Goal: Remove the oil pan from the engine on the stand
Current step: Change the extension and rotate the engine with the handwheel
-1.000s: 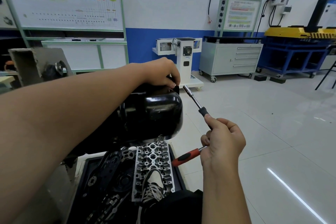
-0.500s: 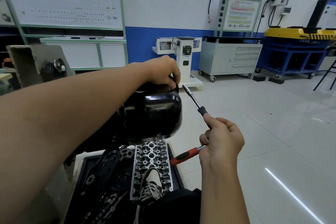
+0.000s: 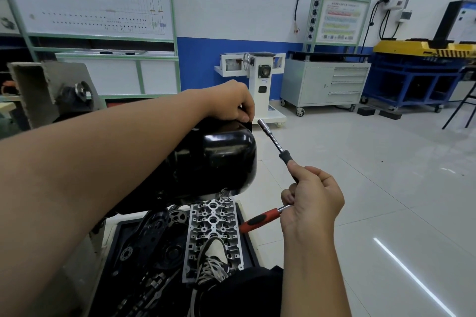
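**Fingers at the oil pan's far corner, two tools in the other hand**

The fingers of the left hand curl down over the far top corner of the glossy black oil pan, pinching at its edge (what exactly sits between the fingertips cannot be told). The left forearm reaches across from the lower left, over the engine. The pan itself sits on the engine, bulging side toward the camera, in front of the grey stand plate at the left.

Below the pan, a dark tray holds black timing parts and a silver cylinder head; a laced sneaker rests on the head's near end.

To the right, the right hand is curled round two tools at once: a socket driver with a black grip, its socket tip pointing up toward the pan's corner, just beside the left fingertips but apart from them, and a ratchet with a red handle sticking out leftward below the palm.
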`<state>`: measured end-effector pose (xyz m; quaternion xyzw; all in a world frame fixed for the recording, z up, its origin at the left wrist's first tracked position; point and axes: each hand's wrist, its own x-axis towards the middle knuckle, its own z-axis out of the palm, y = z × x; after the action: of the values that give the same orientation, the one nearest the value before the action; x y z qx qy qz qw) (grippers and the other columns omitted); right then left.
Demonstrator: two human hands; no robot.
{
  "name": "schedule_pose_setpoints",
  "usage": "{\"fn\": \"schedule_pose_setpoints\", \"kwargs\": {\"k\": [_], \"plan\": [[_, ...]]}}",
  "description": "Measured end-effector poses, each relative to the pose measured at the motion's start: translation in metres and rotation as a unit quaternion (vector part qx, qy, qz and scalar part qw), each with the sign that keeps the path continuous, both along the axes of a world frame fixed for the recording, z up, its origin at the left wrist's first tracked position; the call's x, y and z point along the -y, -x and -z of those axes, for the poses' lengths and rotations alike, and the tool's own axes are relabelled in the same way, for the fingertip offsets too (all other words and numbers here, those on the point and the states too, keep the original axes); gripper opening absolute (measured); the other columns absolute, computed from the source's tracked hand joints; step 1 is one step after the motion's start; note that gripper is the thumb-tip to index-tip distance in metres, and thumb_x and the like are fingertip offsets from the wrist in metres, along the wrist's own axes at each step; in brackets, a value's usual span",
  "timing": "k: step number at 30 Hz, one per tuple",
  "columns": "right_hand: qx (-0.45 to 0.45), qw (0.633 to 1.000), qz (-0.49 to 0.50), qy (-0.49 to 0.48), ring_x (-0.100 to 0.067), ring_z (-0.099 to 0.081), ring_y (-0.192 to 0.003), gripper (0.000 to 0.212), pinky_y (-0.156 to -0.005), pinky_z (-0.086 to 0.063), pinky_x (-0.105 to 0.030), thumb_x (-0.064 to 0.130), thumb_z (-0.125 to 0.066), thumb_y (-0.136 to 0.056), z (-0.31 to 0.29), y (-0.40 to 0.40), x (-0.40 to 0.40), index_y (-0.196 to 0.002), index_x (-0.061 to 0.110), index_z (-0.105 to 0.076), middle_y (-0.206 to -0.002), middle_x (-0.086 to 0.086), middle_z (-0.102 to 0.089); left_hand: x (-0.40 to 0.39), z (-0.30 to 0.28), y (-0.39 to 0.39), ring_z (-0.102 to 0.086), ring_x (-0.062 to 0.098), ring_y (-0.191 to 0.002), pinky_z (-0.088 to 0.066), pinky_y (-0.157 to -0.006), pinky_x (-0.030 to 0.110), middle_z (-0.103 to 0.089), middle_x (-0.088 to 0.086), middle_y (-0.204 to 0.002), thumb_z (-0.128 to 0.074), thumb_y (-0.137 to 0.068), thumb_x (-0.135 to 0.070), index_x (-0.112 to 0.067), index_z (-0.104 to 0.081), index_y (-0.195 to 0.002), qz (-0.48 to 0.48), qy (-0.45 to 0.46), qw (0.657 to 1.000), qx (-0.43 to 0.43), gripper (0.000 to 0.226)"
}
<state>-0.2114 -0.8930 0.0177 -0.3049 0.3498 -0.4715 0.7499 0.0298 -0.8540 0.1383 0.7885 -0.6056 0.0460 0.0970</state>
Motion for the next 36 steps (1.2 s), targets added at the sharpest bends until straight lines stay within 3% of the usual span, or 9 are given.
{"fn": "schedule_pose_setpoints", "kwargs": {"k": [3,6,9,14,18,21,23,28,36], "plan": [[-0.003,1.000,0.001,0.001,-0.013,-0.026,-0.038,0.027,-0.041,-0.028,-0.023,-0.007,-0.082,-0.075,-0.0009,-0.0005,-0.0012,-0.082,0.009,-0.061,-0.067,-0.005,-0.054,-0.0014,0.0001,-0.0015,-0.062,-0.003,-0.086,-0.050,-0.078,0.024,-0.069,-0.021,-0.084,-0.083,-0.084,-0.022,-0.027,-0.078,-0.087,0.001,0.039,0.999,-0.007,0.008],[0.001,1.000,0.000,0.001,-0.013,-0.026,-0.038,0.027,-0.040,-0.028,-0.023,-0.007,-0.082,-0.075,-0.0009,-0.0007,-0.0022,-0.082,0.009,-0.061,-0.071,-0.006,-0.055,-0.0042,-0.0019,-0.0002,-0.062,0.002,-0.098,-0.050,-0.093,0.031,-0.071,-0.017,-0.102,-0.073,-0.093,-0.020,-0.029,-0.079,-0.101,0.015,-0.014,1.000,-0.015,0.013],[0.005,1.000,-0.003,0.000,-0.013,-0.025,-0.038,0.028,-0.041,-0.027,-0.023,-0.007,-0.082,-0.076,-0.0003,-0.0003,-0.0017,-0.081,0.009,-0.060,-0.056,0.001,-0.051,-0.0054,-0.0038,0.0033,-0.063,0.008,-0.106,-0.049,-0.103,0.036,-0.073,-0.012,-0.115,-0.062,-0.100,-0.015,-0.031,-0.079,-0.112,0.014,-0.064,0.998,-0.009,0.026],[0.011,1.000,-0.009,-0.003,-0.013,-0.024,-0.039,0.029,-0.041,-0.026,-0.023,-0.008,-0.081,-0.076,-0.0008,0.0009,-0.0019,-0.081,0.010,-0.059,-0.046,0.006,-0.049,-0.0019,-0.0060,0.0050,-0.064,0.010,-0.098,-0.055,-0.094,0.045,-0.073,-0.014,-0.104,-0.071,-0.094,-0.018,-0.034,-0.080,-0.103,-0.004,-0.049,0.997,0.058,0.020],[0.009,1.000,-0.010,-0.006,-0.013,-0.024,-0.039,0.029,-0.041,-0.026,-0.024,-0.007,-0.081,-0.076,-0.0014,0.0011,-0.0021,-0.081,0.010,-0.058,-0.046,0.007,-0.052,-0.0007,-0.0063,0.0028,-0.062,0.006,-0.088,-0.055,-0.085,0.036,-0.067,-0.017,-0.089,-0.082,-0.086,-0.022,-0.026,-0.078,-0.094,0.011,-0.019,0.998,0.060,0.010],[0.009,1.000,-0.011,-0.006,-0.013,-0.024,-0.039,0.029,-0.041,-0.026,-0.024,-0.008,-0.081,-0.076,-0.0013,0.0008,-0.0020,-0.081,0.010,-0.058,-0.046,0.007,-0.050,-0.0043,-0.0053,-0.0015,-0.060,-0.001,-0.083,-0.044,-0.073,0.021,-0.064,-0.020,-0.082,-0.086,-0.082,-0.027,-0.026,-0.074,-0.085,0.023,0.019,0.999,0.023,0.012],[0.011,1.000,-0.013,-0.005,-0.013,-0.024,-0.039,0.029,-0.041,-0.026,-0.024,-0.008,-0.081,-0.077,-0.0015,0.0010,-0.0019,-0.082,0.010,-0.058,-0.045,0.006,-0.049,-0.0079,-0.0050,-0.0024,-0.060,-0.003,-0.090,-0.046,-0.080,0.022,-0.067,-0.022,-0.091,-0.080,-0.087,-0.027,-0.028,-0.077,-0.095,0.031,0.009,0.999,-0.001,0.008],[0.009,1.000,-0.015,-0.002,-0.013,-0.025,-0.039,0.028,-0.042,-0.027,-0.024,-0.007,-0.081,-0.077,-0.0020,0.0009,-0.0027,-0.083,0.010,-0.059,-0.045,0.006,-0.049,-0.0064,-0.0057,0.0038,-0.060,0.006,-0.108,-0.044,-0.100,0.030,-0.071,-0.013,-0.117,-0.059,-0.102,-0.019,-0.032,-0.077,-0.115,0.020,-0.074,0.997,-0.009,0.025],[0.009,1.000,-0.011,0.000,-0.013,-0.025,-0.039,0.028,-0.041,-0.027,-0.024,-0.008,-0.081,-0.077,-0.0026,0.0015,-0.0034,-0.082,0.010,-0.060,-0.045,0.005,-0.049,-0.0002,-0.0043,-0.0013,-0.060,-0.003,-0.090,-0.044,-0.082,0.021,-0.067,-0.023,-0.092,-0.075,-0.091,-0.016,-0.028,-0.079,-0.098,0.022,-0.021,0.999,0.022,0.014]]}}
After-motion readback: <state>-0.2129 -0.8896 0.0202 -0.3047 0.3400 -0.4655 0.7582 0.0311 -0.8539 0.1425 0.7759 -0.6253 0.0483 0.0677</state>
